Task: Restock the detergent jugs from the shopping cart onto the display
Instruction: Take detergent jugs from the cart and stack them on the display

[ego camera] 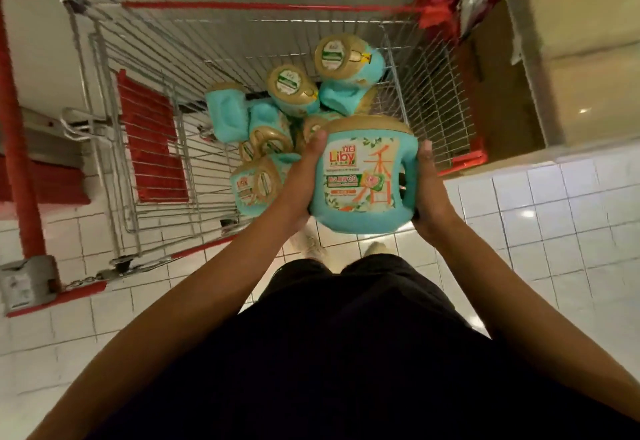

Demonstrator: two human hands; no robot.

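Observation:
I hold a teal detergent jug (363, 179) with a gold lid and a "Liby" label between both hands, just above the near right corner of the shopping cart (214, 58). My left hand (306, 176) wraps the jug's left side, fingers curled behind it. My right hand (429, 190) grips the right side at the handle. Several more teal jugs (294, 89) lie jumbled in the cart's basket, some on their sides, some with gold lids up. The display is not clearly in view.
The wire cart has red trim and a red folded child seat (152, 141) at left. Cardboard boxes (575, 58) stand at the right beside the cart. White tiled floor (554, 231) lies below. My dark shorts and shoes fill the lower middle.

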